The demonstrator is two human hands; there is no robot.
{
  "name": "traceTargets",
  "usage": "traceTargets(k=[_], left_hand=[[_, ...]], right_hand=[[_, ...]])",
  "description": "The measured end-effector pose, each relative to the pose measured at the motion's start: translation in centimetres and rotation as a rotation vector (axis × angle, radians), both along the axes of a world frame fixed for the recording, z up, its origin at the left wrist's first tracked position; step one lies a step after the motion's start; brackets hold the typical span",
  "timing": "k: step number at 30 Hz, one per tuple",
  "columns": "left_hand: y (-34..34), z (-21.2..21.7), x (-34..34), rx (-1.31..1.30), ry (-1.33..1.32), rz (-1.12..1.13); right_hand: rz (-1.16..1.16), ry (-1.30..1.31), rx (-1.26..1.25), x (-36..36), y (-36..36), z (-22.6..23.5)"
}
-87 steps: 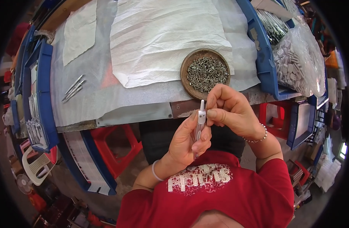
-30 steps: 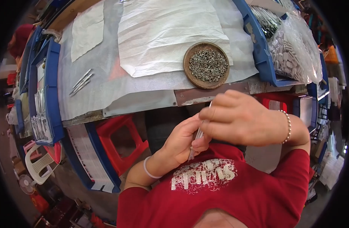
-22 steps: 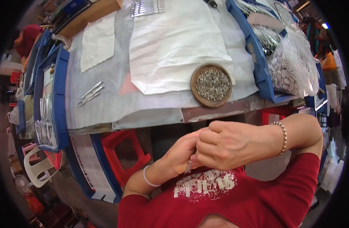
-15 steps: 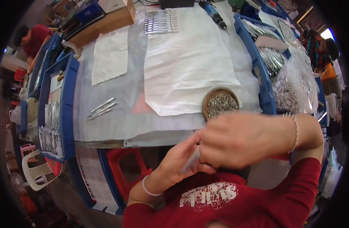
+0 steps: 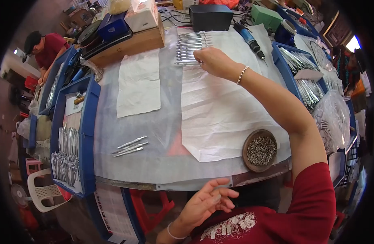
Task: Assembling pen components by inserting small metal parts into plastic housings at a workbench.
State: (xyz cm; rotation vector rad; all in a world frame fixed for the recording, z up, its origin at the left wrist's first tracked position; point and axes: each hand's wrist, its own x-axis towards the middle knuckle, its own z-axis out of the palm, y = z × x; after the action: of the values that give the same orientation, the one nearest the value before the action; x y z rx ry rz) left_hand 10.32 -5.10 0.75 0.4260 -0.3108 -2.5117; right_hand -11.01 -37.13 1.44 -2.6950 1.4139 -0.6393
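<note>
My right hand (image 5: 215, 62) reaches to the far side of the table, its fingers closed at the near end of a row of slim silver metal rods (image 5: 191, 40). One silver rod (image 5: 186, 63) sticks out to the left from under those fingertips, and the pinch on it is partly hidden. My left hand (image 5: 205, 203) hovers just off the table's front edge, fingers spread, with nothing in it. Beyond its reach on the left lie several loose silver rods (image 5: 130, 146). A round brown bowl (image 5: 244, 152) of small metal pieces stands near the front edge.
White paper sheets (image 5: 219, 122) cover the table. A blue cordless screwdriver (image 5: 250, 40) lies at the back right. Blue trays of silver rods flank both sides, the left one (image 5: 89, 122) and the right one (image 5: 292, 77). Another person (image 5: 48, 49) works at far left.
My hands were together over the front edge near the bowl. The right hand has swung away to the far row of rods. The left hand has opened, and the view has shifted.
</note>
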Motion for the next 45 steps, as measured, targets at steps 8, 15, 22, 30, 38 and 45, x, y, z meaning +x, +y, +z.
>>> traceTargets(k=[8, 15, 22, 30, 38, 45], left_hand=[[0.3, -0.8, 0.3, -0.055, 0.056, -0.030], [0.4, -0.8, 0.1, -0.074, 0.047, -0.051], [1.2, -0.5, 0.7, -0.098, -0.021, -0.009], [1.3, 3.0, 5.5, -0.374, -0.444, 0.380], [-5.4, 4.3, 12.5, -1.087, -1.470, 0.650], [-13.1, 0.9, 14.1, -1.700, -1.827, 0.466]], right_hand=[[-0.051, 0.056, 0.024, 0.2, 0.3, -1.2], [-0.089, 0.050, -0.019, 0.2, 0.0, -1.8], [-0.156, -0.007, 0.043, 0.5, 0.0, -1.8], [-0.081, 0.006, -0.112, -3.5, 5.5, 7.1], [0.232, 0.201, 0.569, -3.6, 29.6, 13.6], [0.109, -0.096, 1.035, -8.0, 41.4, 3.3]])
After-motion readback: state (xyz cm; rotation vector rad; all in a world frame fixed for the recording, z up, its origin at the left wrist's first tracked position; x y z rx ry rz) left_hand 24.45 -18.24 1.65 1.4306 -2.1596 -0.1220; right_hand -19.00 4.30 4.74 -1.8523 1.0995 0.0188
